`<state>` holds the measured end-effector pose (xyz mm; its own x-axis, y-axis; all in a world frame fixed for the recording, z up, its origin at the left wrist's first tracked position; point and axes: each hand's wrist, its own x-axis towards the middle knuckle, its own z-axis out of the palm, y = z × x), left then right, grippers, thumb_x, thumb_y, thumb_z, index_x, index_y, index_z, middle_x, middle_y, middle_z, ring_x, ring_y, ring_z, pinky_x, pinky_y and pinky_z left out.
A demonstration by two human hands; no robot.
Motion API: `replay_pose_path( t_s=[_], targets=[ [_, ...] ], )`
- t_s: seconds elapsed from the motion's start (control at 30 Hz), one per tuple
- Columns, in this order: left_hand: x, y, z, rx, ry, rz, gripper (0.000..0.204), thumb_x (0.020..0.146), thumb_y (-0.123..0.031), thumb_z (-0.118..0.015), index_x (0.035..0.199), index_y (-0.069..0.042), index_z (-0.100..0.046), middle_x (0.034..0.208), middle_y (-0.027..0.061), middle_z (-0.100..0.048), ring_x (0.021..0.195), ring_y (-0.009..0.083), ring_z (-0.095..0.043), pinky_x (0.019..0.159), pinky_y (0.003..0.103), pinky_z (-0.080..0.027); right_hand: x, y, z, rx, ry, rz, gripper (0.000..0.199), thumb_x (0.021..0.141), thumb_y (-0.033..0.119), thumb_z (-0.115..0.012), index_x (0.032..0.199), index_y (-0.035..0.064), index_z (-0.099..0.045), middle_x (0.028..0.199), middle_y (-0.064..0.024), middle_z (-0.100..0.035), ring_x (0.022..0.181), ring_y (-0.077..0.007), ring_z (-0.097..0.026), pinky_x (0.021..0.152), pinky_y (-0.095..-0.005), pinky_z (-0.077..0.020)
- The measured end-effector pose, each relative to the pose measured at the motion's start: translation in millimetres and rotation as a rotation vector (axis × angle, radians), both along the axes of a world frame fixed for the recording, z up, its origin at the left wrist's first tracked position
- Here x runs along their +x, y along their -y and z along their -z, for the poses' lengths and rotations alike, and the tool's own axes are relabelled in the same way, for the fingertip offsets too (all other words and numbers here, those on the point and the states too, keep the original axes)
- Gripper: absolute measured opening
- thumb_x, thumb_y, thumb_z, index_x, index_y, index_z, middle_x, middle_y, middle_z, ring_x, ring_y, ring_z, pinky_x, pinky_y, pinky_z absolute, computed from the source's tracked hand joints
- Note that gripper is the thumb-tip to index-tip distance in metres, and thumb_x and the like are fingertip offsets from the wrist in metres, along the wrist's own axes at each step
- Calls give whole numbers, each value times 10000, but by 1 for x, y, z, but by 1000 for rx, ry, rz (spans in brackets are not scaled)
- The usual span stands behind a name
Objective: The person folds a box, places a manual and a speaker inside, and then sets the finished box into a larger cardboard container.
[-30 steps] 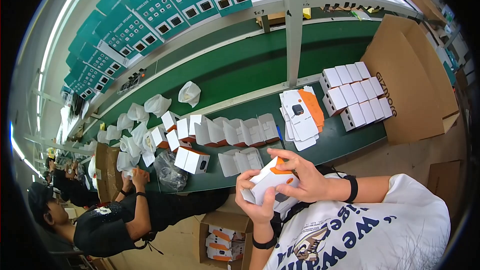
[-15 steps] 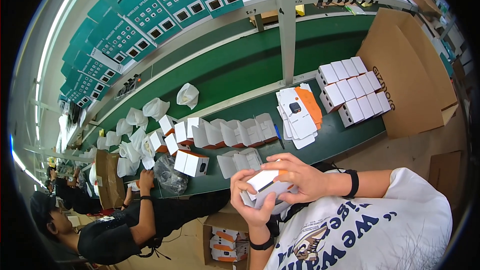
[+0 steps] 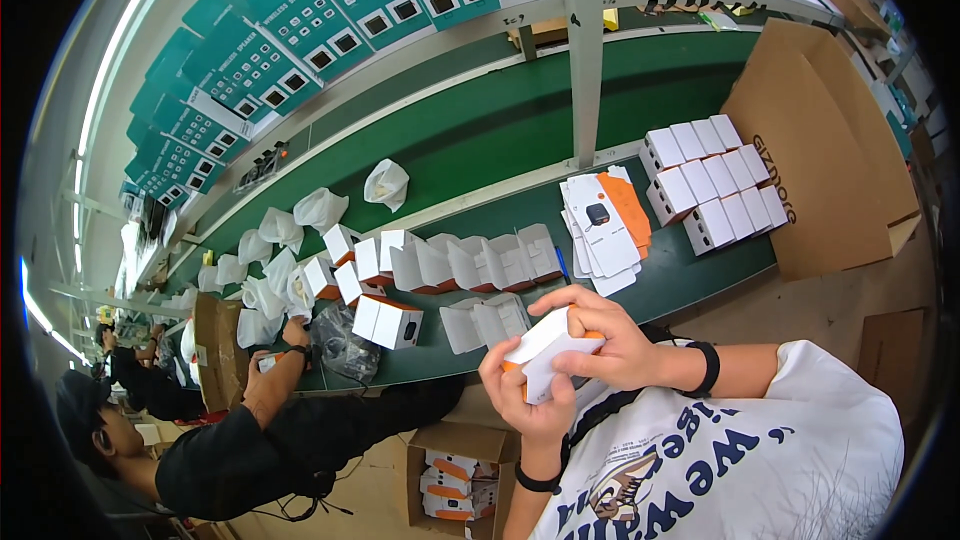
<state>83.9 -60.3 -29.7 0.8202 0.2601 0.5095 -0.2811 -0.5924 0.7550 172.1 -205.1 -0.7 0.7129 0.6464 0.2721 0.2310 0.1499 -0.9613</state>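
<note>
A small white carton with orange ends [image 3: 548, 348] is held between my two hands in front of my shirt. My left hand [image 3: 530, 408] is wrapped round its left and lower side. My right hand [image 3: 606, 342] grips its right end, the thumb on the near face and the fingers along the top edge. The carton looks closed on the faces that show; its far side is hidden. Just beyond my hands, an open grey-white carton [image 3: 482, 323] lies on the green bench [image 3: 690, 298].
Several opened cartons [image 3: 470, 265] stand in a row, with wrapped white pouches [image 3: 320, 210] to their left. Flat printed sleeves [image 3: 605, 225] lie right of the row. Finished-looking white cartons [image 3: 715, 180] are stacked beside a big cardboard box [image 3: 820, 150]. A co-worker [image 3: 230, 440] works at the left.
The carton in my hands has turned; the opening and dark strip seen before are out of sight, and its top looks closed. The co-worker's hands have shifted slightly.
</note>
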Motion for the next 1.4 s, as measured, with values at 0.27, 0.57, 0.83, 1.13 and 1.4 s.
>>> replay_pose_path(
  t_s=[0.27,0.57,0.83,1.13,1.4],
  targets=[
    [8,6,-6,-7,246,-83,587,702,-233,-931,1009,-103,-448,1217,144,-449,1074,324,-613,827,412,-576,0,-13,3,155,-435,48,413,863,74,-664,1244,66,-502,1448,-146,-444,1259,-232,-503,1097,-403,-409],
    [-5,2,-7,270,235,-146,554,676,-335,-915,956,-134,-482,1156,124,-497,1047,301,-619,790,396,-591,-2,-13,2,81,-463,-8,711,699,-52,-621,1375,91,-455,1423,-96,-439,1259,-214,-500,1105,-387,-401],
    [-14,-6,-7,211,249,-154,629,680,-370,-878,1069,-140,-441,1164,123,-480,1053,263,-577,810,363,-564,-4,-19,-3,115,-494,-50,703,735,-53,-569,1409,86,-424,1416,-85,-428,1295,-220,-461,1112,-366,-386],
    [-16,-11,-9,197,284,-114,754,634,-312,-902,1142,-158,-365,1170,126,-470,1053,262,-571,800,365,-561,-3,-24,6,65,-191,-89,638,741,-54,-520,1367,63,-472,1335,-99,-451,1216,-213,-495,1094,-370,-393],
    [-18,-20,-15,266,178,-185,456,686,-322,-837,927,-138,-498,1162,152,-465,1045,309,-608,797,402,-562,-3,-28,-3,91,-297,-107,678,766,-46,-542,1424,43,-406,1395,-114,-423,1258,-227,-473,1122,-375,-372]
  ],
)
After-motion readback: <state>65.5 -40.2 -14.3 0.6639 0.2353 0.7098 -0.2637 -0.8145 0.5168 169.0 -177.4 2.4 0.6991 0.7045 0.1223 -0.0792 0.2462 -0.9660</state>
